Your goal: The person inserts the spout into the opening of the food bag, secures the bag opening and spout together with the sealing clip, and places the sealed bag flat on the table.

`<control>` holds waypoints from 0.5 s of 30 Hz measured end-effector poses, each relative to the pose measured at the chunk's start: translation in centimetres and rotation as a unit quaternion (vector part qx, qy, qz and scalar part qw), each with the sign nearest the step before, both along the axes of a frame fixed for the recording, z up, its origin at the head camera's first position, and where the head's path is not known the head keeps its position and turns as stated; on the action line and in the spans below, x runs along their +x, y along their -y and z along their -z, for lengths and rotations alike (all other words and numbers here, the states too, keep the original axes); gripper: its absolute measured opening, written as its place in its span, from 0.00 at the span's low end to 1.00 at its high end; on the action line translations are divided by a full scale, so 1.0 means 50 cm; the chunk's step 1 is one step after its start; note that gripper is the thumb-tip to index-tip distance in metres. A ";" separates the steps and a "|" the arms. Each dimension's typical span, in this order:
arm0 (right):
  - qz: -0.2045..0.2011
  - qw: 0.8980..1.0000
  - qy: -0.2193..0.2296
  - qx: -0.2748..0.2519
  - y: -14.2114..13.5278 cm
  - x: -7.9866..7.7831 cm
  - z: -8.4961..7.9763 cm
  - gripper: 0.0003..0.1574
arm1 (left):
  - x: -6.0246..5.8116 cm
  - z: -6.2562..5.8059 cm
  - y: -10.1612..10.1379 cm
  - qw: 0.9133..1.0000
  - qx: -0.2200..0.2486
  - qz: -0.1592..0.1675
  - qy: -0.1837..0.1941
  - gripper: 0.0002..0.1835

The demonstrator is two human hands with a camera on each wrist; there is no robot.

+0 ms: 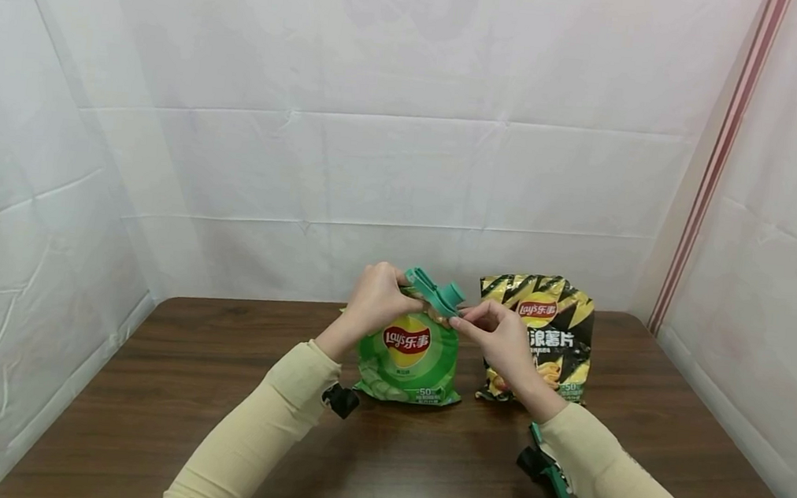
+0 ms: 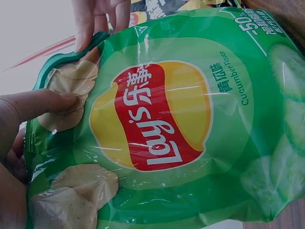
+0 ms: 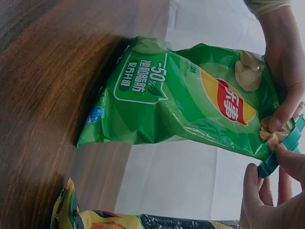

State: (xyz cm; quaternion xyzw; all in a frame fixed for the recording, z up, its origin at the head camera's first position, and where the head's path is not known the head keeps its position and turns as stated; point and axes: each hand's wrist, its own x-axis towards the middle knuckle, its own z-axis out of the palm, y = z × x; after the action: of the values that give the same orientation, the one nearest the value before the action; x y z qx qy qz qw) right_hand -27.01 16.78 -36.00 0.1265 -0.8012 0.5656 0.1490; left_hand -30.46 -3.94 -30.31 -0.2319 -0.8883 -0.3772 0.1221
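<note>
A green Lay's cucumber-flavor chip bag point(image 1: 405, 372) stands upright on the table. Its top edge is pinched by my left hand point(image 1: 378, 301), whose thumb presses the front of the bag just below the rim, as the left wrist view shows. A teal bag clip point(image 1: 433, 293) with a round spout cap lies along that top edge. My right hand point(image 1: 500, 339) pinches the clip's right end between thumb and fingers. From the right wrist side, the clip point(image 3: 270, 164) runs across the bag's gathered top. Fingers of my left hand behind the bag are mostly hidden.
To the right stands a black and yellow Lay's chip bag point(image 1: 570, 355), partly covered by my right hand. Another green clip point(image 1: 558, 486) lies on the brown wooden table point(image 1: 248, 418) beneath my right forearm. White sheeting point(image 1: 406, 163) hangs behind and at both sides.
</note>
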 end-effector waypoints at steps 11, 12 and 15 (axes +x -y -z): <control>-0.001 1.000 -0.002 -0.010 -0.002 -0.004 0.009 0.18 | -0.004 0.000 0.000 1.000 -0.002 0.014 -0.012 0.24; -0.003 1.000 0.001 -0.007 -0.002 -0.004 0.007 0.19 | -0.004 0.000 0.000 1.000 -0.002 0.015 -0.011 0.24; -0.012 1.000 0.014 0.000 -0.002 -0.003 0.001 0.23 | -0.003 -0.002 0.001 1.000 -0.001 0.018 -0.012 0.21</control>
State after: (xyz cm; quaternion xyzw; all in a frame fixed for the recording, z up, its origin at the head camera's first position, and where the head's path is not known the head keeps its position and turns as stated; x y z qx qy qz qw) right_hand -27.14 16.90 -36.07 0.1277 -0.8015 0.5693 0.1312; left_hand -30.60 -3.97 -30.24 -0.2528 -0.8829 -0.3754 0.1253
